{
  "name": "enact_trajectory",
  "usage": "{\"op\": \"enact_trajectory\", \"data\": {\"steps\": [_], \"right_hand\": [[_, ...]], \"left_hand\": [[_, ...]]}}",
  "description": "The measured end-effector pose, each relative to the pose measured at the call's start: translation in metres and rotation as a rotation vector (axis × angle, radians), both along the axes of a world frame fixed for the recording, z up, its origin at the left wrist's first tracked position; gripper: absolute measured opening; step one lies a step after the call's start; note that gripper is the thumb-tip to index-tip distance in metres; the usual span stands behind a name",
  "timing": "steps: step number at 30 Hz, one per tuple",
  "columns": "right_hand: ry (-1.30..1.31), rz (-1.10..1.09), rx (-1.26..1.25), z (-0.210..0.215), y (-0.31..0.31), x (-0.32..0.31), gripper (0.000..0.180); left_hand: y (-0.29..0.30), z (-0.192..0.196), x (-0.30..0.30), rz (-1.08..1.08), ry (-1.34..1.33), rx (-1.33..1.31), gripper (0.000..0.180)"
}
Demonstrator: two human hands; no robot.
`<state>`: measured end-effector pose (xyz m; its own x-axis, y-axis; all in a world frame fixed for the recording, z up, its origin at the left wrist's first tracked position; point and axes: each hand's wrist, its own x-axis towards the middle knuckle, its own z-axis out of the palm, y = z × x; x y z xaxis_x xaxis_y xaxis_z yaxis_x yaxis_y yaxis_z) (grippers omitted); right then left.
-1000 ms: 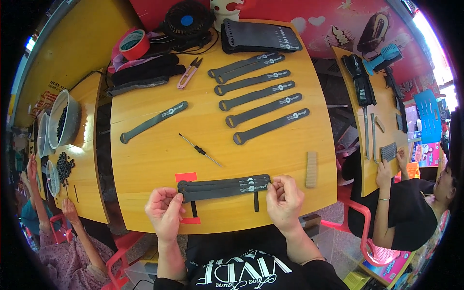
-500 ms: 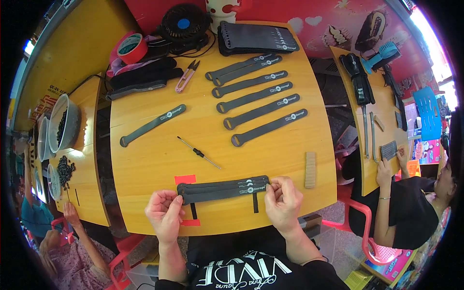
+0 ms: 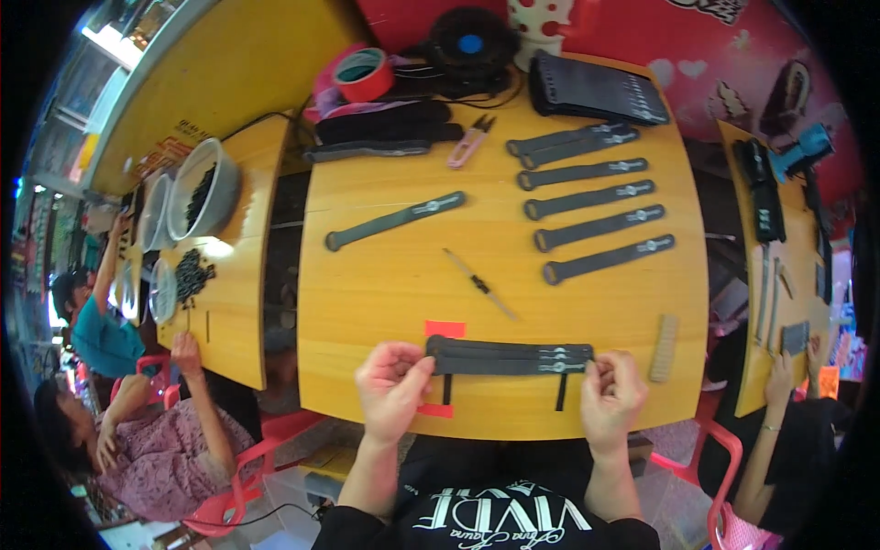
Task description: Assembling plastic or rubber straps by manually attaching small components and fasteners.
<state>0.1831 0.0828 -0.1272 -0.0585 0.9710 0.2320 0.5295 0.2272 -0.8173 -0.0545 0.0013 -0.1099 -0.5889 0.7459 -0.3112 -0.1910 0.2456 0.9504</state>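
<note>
A small stack of dark grey hook-and-loop straps (image 3: 504, 358) lies crosswise near the front edge of the table, overlapping one another. My left hand (image 3: 394, 390) pinches their left, looped end between thumb and fingers. At the right end, the fingers of my right hand (image 3: 614, 396) are closed on the strap tips. Under the stack, a black strip (image 3: 561, 392) sticks out toward me near the right end, and another black strip (image 3: 447, 390) near the left. Red tape (image 3: 445, 328) shows just behind the left end, with another red piece (image 3: 435, 412) in front.
Beyond the stack lie a thin two-ended tool (image 3: 480, 284), a single strap (image 3: 396, 221) and a row of straps (image 3: 596, 211). Pink snips (image 3: 467, 147), a tape roll (image 3: 362, 75), a fan (image 3: 472, 46) and a strap pile (image 3: 600, 89) stand farther back. A ribbed tan block (image 3: 664, 348) lies right.
The head view has swung left, so the table appears farther right and more of the left-hand co-workers shows. Both hands still hold the strap stack at its ends.
</note>
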Motion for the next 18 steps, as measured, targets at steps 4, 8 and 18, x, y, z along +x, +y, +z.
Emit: {"op": "enact_trajectory", "data": {"steps": [4,8,18], "right_hand": [[-0.007,-0.01,0.002,0.003,0.001,0.0,0.018],[0.01,-0.012,-0.006,0.0,0.0,-0.002,0.017],[-0.012,0.0,-0.056,0.002,-0.001,-0.002,0.017]], "left_hand": [[0.0,-0.001,0.003,0.026,0.029,0.006,0.012],[0.001,0.0,0.005,0.045,0.045,0.01,0.012],[-0.002,-0.016,0.005,0.041,0.23,0.048,0.013]]}}
